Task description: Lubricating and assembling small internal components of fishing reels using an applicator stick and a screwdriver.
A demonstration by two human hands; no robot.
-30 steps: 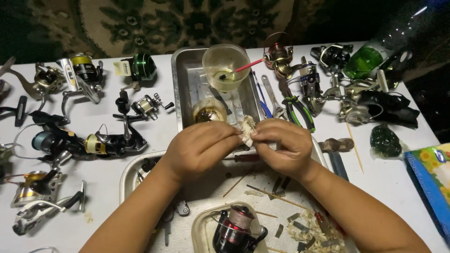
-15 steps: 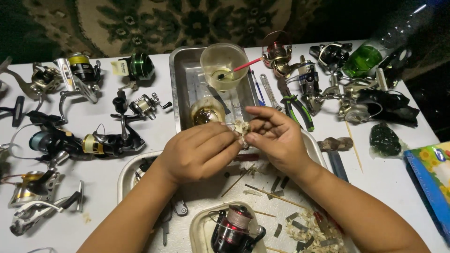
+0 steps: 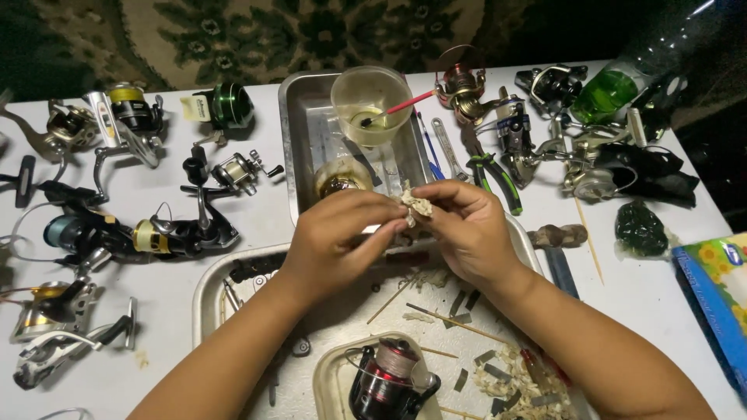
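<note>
My left hand (image 3: 342, 237) and my right hand (image 3: 465, 225) meet above the middle of the table, both pinching a small crumpled wad of pale tissue (image 3: 415, 204). A small part seems to sit inside the wad, hidden by my fingers. Right behind my hands stands a rectangular metal tray (image 3: 299, 132) with a clear plastic cup (image 3: 372, 97) of yellowish liquid and a red-handled brush in it. Under my hands lies a larger metal tray (image 3: 210, 292) with wooden sticks and scraps. A red and black spinning reel (image 3: 389, 381) rests in a shallow dish near me.
Several fishing reels (image 3: 167, 233) crowd the left side of the white table, more at the back right (image 3: 545, 140). Green-handled pliers (image 3: 490, 171), a wrench and a green bottle (image 3: 615, 89) lie at right. A tissue box (image 3: 720, 299) sits at the right edge.
My right hand's fingers have shifted on the tissue wad, which now sits slightly higher between both hands. The rest of the table looks the same.
</note>
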